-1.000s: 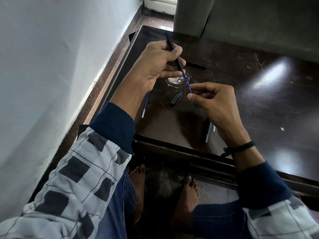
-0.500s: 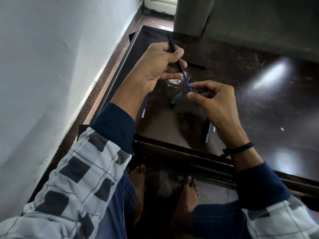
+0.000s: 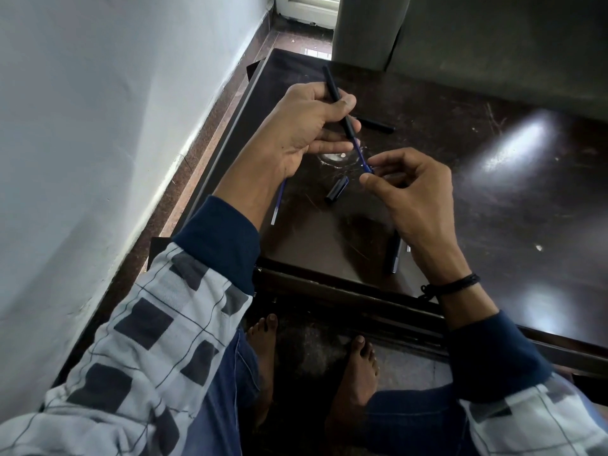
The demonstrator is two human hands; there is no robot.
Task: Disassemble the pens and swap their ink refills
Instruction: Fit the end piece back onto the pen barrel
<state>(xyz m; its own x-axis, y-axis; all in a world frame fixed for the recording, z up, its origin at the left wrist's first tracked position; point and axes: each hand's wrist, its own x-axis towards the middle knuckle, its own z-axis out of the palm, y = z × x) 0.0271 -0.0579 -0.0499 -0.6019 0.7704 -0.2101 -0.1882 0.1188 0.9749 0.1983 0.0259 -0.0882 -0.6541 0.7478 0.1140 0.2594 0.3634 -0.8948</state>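
Gripping a black barrel, the left hand — pinching its blue refill (partly inside), the right hand.

Camera: one wide-angle camera, worn on my head.
Direction: it looks forward and down onto the table in front of me.
Nearness: close; my left hand and right hand are in the middle of the view, my sleeves reach the bottom corners.
Left side: the wall runs near the table's left edge, a strip of floor between them.
Bottom: my feet on the floor, below the table's near edge.
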